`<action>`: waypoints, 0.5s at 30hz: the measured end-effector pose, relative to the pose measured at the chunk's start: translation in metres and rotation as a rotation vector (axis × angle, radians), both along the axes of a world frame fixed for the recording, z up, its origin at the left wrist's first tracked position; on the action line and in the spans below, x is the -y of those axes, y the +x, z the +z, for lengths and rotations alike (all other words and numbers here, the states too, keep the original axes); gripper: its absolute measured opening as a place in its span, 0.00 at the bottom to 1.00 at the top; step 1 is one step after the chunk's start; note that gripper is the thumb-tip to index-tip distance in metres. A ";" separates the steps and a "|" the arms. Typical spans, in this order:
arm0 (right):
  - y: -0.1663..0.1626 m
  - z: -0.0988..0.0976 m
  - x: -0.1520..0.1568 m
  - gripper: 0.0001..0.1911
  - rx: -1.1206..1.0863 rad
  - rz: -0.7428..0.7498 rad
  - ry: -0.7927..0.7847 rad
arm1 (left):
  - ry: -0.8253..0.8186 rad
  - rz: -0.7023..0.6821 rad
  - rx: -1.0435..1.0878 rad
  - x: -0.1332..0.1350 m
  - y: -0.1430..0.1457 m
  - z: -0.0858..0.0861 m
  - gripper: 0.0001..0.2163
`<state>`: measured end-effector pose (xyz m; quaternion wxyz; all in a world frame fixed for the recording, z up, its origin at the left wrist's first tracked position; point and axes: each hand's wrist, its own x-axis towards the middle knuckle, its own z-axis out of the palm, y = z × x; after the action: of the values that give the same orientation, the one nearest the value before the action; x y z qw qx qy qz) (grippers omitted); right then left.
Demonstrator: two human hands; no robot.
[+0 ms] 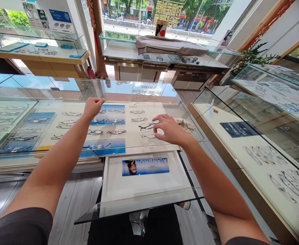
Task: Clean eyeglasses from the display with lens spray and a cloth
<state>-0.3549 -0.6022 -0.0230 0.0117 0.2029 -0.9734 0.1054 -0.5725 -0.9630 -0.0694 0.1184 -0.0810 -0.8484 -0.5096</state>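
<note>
My right hand (170,129) reaches into the glass display case (63,89), its fingers curled round one end of a pair of dark-framed glasses (145,126) above the white display board. A clear-framed pair (149,135) lies just under that hand. My left hand (93,106) is held over the middle of the case with its fingers curled into a loose fist, and nothing shows in it. Rows of glasses (116,131) lie on white and blue panels between my two hands.
A white tray (144,185) with a blue printed label juts out below the case toward me. A crumpled cloth (186,124) lies right of my right hand. Another glass case (261,112) stands at the right, and more counters (164,58) stand by the window.
</note>
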 end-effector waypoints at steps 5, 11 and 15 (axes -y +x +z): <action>-0.009 -0.013 0.003 0.05 -0.100 -0.022 0.001 | -0.008 -0.009 -0.007 0.001 -0.002 -0.001 0.23; -0.015 -0.022 0.009 0.04 -0.167 -0.068 -0.035 | 0.003 -0.013 -0.003 0.001 -0.001 -0.001 0.23; -0.011 -0.018 0.009 0.04 -0.125 -0.052 -0.038 | 0.016 -0.021 -0.006 0.000 0.001 0.000 0.23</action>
<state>-0.3662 -0.6113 -0.0409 0.0789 0.1832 -0.9736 0.1106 -0.5713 -0.9634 -0.0690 0.1160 -0.0904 -0.8430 -0.5174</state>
